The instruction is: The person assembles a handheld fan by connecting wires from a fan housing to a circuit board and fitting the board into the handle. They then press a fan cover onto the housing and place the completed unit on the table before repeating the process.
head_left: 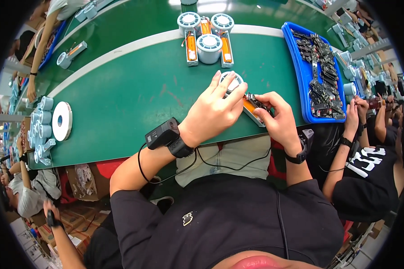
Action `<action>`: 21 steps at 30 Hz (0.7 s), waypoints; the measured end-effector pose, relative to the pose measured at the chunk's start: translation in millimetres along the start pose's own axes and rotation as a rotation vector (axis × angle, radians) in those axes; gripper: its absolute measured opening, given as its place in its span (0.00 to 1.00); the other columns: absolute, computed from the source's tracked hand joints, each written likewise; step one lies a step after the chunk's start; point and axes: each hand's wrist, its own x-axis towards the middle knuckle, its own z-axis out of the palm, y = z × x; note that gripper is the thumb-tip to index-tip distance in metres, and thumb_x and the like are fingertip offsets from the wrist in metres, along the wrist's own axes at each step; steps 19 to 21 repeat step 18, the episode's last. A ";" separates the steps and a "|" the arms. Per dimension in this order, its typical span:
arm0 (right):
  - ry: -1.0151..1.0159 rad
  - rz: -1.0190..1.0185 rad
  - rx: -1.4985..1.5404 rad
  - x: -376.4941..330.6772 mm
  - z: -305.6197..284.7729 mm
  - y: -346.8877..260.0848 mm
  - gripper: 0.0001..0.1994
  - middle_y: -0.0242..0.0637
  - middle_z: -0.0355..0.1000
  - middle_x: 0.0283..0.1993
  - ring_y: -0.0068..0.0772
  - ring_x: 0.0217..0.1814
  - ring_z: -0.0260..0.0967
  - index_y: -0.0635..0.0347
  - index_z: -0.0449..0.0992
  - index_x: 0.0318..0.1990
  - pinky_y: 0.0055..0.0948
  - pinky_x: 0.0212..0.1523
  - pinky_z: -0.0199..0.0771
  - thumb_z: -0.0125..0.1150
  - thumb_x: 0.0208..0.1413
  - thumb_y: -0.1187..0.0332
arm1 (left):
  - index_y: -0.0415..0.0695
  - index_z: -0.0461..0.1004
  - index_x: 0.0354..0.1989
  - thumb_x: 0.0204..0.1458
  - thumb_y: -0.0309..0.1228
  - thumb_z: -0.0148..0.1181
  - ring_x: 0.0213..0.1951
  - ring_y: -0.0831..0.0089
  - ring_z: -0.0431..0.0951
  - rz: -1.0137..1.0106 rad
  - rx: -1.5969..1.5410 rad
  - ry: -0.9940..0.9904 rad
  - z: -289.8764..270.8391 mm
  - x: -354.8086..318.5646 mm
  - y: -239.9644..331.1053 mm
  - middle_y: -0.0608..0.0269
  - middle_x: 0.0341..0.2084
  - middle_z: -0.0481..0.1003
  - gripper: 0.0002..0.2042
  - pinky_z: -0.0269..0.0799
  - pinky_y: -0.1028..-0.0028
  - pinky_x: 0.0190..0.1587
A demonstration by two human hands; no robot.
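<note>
My left hand (214, 108) is closed over the round head of a light blue handheld fan housing (253, 115), which lies tilted near the table's front edge. An orange battery sits in the open handle. At that handle, my right hand (279, 117) pinches a small dark circuit board (258, 102) between thumb and forefinger. The board partly covers the battery; whether it is seated in the handle I cannot tell. Farther back stands a group of similar fan housings (209, 48), several with orange batteries in their handles.
A blue tray (306, 101) piled with dark circuit boards stands to the right. At the left lie a white roll of tape (62, 121) and a cluster of light blue fan housings (42, 117). Another housing (64, 60) rests past the pale strip. Co-workers sit on both sides.
</note>
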 end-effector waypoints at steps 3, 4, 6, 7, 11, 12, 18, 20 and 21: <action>-0.005 -0.017 -0.027 1.1 -0.6 -0.3 0.15 0.37 0.73 0.40 0.27 0.38 0.67 0.70 0.77 0.48 0.27 0.43 0.71 0.69 0.52 0.79 | 0.36 0.79 0.34 0.48 0.26 0.61 0.59 0.47 0.75 -0.022 0.038 -0.006 -0.8 2.5 5.1 0.51 0.55 0.74 0.07 0.75 0.47 0.59; -0.004 -0.038 -0.064 2.0 -1.1 -0.9 0.15 0.38 0.74 0.40 0.28 0.38 0.68 0.70 0.77 0.48 0.27 0.44 0.71 0.69 0.52 0.78 | 0.36 0.79 0.34 0.48 0.26 0.61 0.59 0.46 0.75 -0.047 0.077 -0.031 0.0 5.2 9.4 0.51 0.56 0.74 0.07 0.75 0.47 0.59; -0.010 -0.059 -0.100 3.3 0.4 -4.1 0.15 0.39 0.74 0.41 0.29 0.39 0.69 0.70 0.77 0.49 0.28 0.44 0.72 0.69 0.52 0.78 | 0.36 0.80 0.34 0.48 0.26 0.61 0.59 0.45 0.75 -0.097 0.155 -0.084 -1.3 9.1 14.7 0.51 0.57 0.74 0.07 0.75 0.46 0.59; 0.007 -0.069 -0.132 2.8 0.6 -7.1 0.16 0.39 0.74 0.41 0.31 0.40 0.69 0.70 0.77 0.49 0.28 0.45 0.72 0.68 0.52 0.78 | 0.36 0.80 0.34 0.48 0.26 0.61 0.59 0.45 0.75 -0.103 0.153 -0.084 -3.8 11.2 14.5 0.51 0.57 0.74 0.07 0.75 0.46 0.59; 0.034 -0.112 -0.207 4.6 4.7 -14.6 0.16 0.42 0.75 0.41 0.35 0.41 0.71 0.68 0.77 0.50 0.30 0.47 0.73 0.68 0.52 0.78 | 0.36 0.80 0.34 0.48 0.26 0.61 0.59 0.44 0.74 -0.100 0.090 -0.140 -9.5 18.7 9.1 0.53 0.59 0.73 0.07 0.75 0.48 0.60; 0.028 -0.132 -0.219 5.8 5.5 -16.2 0.16 0.43 0.75 0.42 0.36 0.42 0.72 0.68 0.78 0.50 0.31 0.48 0.74 0.68 0.52 0.78 | 0.37 0.80 0.34 0.48 0.26 0.61 0.60 0.44 0.74 -0.097 0.103 -0.130 -8.1 16.1 9.5 0.53 0.59 0.73 0.07 0.75 0.49 0.60; 0.037 -0.152 -0.378 2.2 0.4 -12.4 0.17 0.44 0.76 0.44 0.38 0.45 0.75 0.65 0.78 0.50 0.32 0.49 0.74 0.68 0.52 0.78 | 0.42 0.82 0.36 0.48 0.26 0.62 0.61 0.42 0.73 -0.022 -0.096 0.007 -1.2 -11.1 -12.0 0.55 0.59 0.74 0.07 0.74 0.52 0.63; 0.037 -0.152 -0.378 2.2 0.4 -12.4 0.17 0.44 0.76 0.44 0.38 0.45 0.75 0.65 0.78 0.50 0.32 0.49 0.74 0.68 0.52 0.78 | 0.42 0.82 0.36 0.48 0.26 0.62 0.61 0.42 0.73 -0.022 -0.096 0.007 -1.2 -11.1 -12.0 0.55 0.59 0.74 0.07 0.74 0.52 0.63; 0.037 -0.152 -0.378 2.2 0.4 -12.4 0.17 0.44 0.76 0.44 0.38 0.45 0.75 0.65 0.78 0.50 0.32 0.49 0.74 0.68 0.52 0.78 | 0.42 0.82 0.36 0.48 0.26 0.62 0.61 0.42 0.73 -0.022 -0.096 0.007 -1.2 -11.1 -12.0 0.55 0.59 0.74 0.07 0.74 0.52 0.63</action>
